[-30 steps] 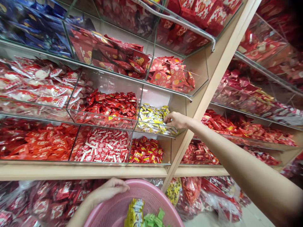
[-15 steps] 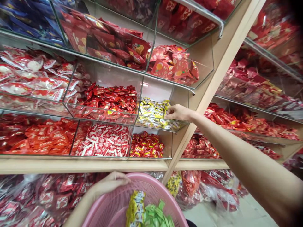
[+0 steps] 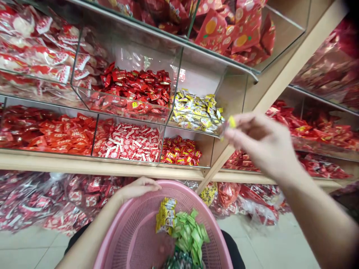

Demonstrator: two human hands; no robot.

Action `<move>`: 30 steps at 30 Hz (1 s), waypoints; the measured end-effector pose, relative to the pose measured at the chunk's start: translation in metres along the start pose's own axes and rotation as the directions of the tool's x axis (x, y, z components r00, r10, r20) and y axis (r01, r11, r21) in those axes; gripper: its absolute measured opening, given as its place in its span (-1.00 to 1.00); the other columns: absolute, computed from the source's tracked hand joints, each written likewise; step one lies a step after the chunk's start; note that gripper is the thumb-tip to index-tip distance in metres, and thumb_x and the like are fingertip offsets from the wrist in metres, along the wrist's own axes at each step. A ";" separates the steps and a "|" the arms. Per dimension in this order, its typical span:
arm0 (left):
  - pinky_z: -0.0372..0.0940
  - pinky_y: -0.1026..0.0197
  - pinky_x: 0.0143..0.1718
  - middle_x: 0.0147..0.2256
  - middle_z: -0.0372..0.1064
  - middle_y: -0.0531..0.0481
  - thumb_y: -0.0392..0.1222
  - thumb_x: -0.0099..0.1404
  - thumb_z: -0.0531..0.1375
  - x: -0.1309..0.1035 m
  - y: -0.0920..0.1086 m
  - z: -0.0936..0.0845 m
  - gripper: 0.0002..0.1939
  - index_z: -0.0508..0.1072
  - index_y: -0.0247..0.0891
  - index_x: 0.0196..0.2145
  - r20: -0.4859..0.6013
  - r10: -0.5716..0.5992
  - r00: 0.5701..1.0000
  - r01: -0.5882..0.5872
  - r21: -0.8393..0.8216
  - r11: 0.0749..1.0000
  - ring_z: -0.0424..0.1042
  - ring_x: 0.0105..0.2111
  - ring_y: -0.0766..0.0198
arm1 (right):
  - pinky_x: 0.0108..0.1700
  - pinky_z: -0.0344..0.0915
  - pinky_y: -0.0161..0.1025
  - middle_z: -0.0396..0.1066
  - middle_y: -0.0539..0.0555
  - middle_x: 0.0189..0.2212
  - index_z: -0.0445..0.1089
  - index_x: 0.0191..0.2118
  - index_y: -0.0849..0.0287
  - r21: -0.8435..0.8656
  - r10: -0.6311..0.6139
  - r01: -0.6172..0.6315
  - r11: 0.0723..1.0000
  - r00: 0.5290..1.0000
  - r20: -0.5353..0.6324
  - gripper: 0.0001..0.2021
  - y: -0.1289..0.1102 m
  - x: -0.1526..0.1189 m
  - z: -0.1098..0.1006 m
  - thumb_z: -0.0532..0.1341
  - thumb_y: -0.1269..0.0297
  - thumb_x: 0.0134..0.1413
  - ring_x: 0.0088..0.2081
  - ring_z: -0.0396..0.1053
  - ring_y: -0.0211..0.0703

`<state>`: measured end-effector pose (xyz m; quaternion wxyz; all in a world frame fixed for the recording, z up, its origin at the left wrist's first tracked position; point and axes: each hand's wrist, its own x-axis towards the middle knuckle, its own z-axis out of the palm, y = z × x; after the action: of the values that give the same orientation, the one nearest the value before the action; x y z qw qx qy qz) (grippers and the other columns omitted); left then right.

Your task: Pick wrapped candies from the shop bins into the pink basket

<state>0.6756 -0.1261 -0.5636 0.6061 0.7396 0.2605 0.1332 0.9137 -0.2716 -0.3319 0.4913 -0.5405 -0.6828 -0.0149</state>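
Observation:
My right hand [image 3: 258, 140] is pinched on a small wrapped candy [image 3: 228, 126], yellow at its ends and blurred by motion. The hand hovers in front of a clear bin of yellow-and-white wrapped candies [image 3: 195, 108]. My left hand [image 3: 141, 186] grips the far rim of a pink plastic basket [image 3: 129, 228], fingers curled over the edge. Inside the basket lie yellow packets [image 3: 166, 216], a heap of light green packets [image 3: 190, 229] and some dark green wrapped pieces [image 3: 183, 259], partly cut off by the frame's lower edge.
Neighbouring bins hold red wrapped candies [image 3: 146, 87], red-and-white candies [image 3: 131, 140] and red-and-yellow candies [image 3: 181, 149]. A slanting wooden post [image 3: 276, 93] divides the shelves. Plastic bags of candy [image 3: 92, 190] lie on the tiled floor [image 3: 28, 248] under the shelf.
My right hand has come out of the yellow-and-white candy bin, back toward me, with a candy pinched in it. The view has tilted down, showing more of the basket. My left hand stays on the rim.

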 end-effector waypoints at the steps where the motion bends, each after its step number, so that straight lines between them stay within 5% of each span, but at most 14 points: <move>1: 0.22 0.19 -0.04 -0.16 0.52 -0.06 0.04 0.13 0.23 0.000 0.000 0.000 -0.64 0.56 -0.26 -0.21 0.002 0.002 1.000 -0.002 -0.004 1.000 0.42 -0.13 0.16 | -0.46 0.28 -0.31 0.38 -0.02 -0.47 0.34 -0.26 0.11 0.009 0.036 -0.037 0.999 0.996 0.086 -0.79 0.005 -0.021 0.012 0.27 0.16 -0.01 -0.49 0.33 -0.27; 4: 0.23 0.18 -0.05 -0.17 0.52 -0.08 0.02 0.14 0.22 0.000 0.001 0.002 -0.63 0.56 -0.28 -0.20 0.006 -0.008 1.000 0.008 0.000 1.000 0.42 -0.14 0.15 | -0.47 0.25 -0.32 0.36 -0.04 -0.52 0.32 -0.19 0.13 -0.055 0.154 -0.144 0.988 0.907 0.393 -0.79 0.038 -0.081 0.058 0.18 0.14 0.10 -0.51 0.31 -0.27; 7: 0.22 0.18 -0.04 -0.15 0.51 -0.07 0.01 0.15 0.21 0.000 0.001 0.002 -0.64 0.55 -0.28 -0.19 0.000 -0.008 1.000 0.008 0.020 1.000 0.42 -0.13 0.15 | -0.34 0.25 -0.30 0.41 0.04 -0.35 0.33 -0.21 0.16 -0.222 0.190 -0.064 0.973 0.770 0.609 -0.84 0.075 -0.124 0.102 0.17 0.23 0.11 -0.37 0.36 -0.21; 9: 0.22 0.19 -0.03 -0.15 0.51 -0.06 0.00 0.16 0.21 -0.001 0.001 0.001 -0.65 0.55 -0.28 -0.19 -0.005 -0.007 1.000 0.007 0.028 1.000 0.42 -0.12 0.16 | -0.28 0.24 -0.28 0.42 0.07 -0.26 0.34 -0.20 0.17 -0.304 0.217 0.004 0.953 0.694 0.687 -0.85 0.091 -0.141 0.122 0.16 0.27 0.11 -0.27 0.38 -0.16; 12: 0.22 0.19 -0.03 -0.16 0.52 -0.05 -0.01 0.15 0.21 -0.001 -0.001 0.000 -0.65 0.55 -0.28 -0.20 0.000 -0.013 1.000 0.013 0.025 1.000 0.42 -0.13 0.16 | -0.29 0.22 -0.28 0.41 0.10 -0.19 0.33 -0.21 0.17 -0.376 0.243 0.077 0.923 0.642 0.727 -0.85 0.096 -0.152 0.139 0.17 0.26 0.11 -0.21 0.39 -0.10; 24: 0.22 0.18 -0.04 -0.16 0.52 -0.04 0.04 0.13 0.22 -0.002 0.002 0.000 -0.62 0.56 -0.27 -0.20 -0.002 -0.019 1.000 0.019 0.029 0.999 0.41 -0.13 0.15 | -0.36 0.21 -0.30 0.39 0.08 -0.16 0.31 -0.14 0.11 -0.507 0.321 0.169 0.845 0.599 0.734 -0.81 0.086 -0.160 0.161 0.19 0.25 0.10 -0.25 0.41 -0.10; 27: 0.21 0.20 -0.05 -0.16 0.52 -0.03 0.05 0.13 0.22 -0.002 0.002 0.000 -0.62 0.56 -0.26 -0.20 -0.004 -0.014 1.000 0.014 0.041 0.999 0.41 -0.13 0.16 | -0.33 0.23 -0.29 0.40 0.10 -0.18 0.33 -0.17 0.13 -0.496 0.302 0.160 0.853 0.623 0.721 -0.81 0.082 -0.152 0.152 0.19 0.21 0.11 -0.23 0.41 -0.07; 30: 0.22 0.20 -0.06 -0.17 0.52 -0.05 0.07 0.12 0.22 -0.002 0.000 0.000 -0.60 0.56 -0.27 -0.21 -0.007 -0.010 1.000 0.010 0.046 0.999 0.42 -0.14 0.15 | -0.33 0.25 -0.29 0.39 0.09 -0.22 0.35 -0.19 0.14 -0.423 0.202 0.150 0.894 0.707 0.678 -0.81 0.069 -0.134 0.129 0.13 0.17 0.16 -0.25 0.40 -0.11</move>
<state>0.6741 -0.1267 -0.5635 0.5887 0.7516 0.2694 0.1265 0.8719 -0.2683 -0.5256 0.0543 -0.6122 -0.7877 0.0432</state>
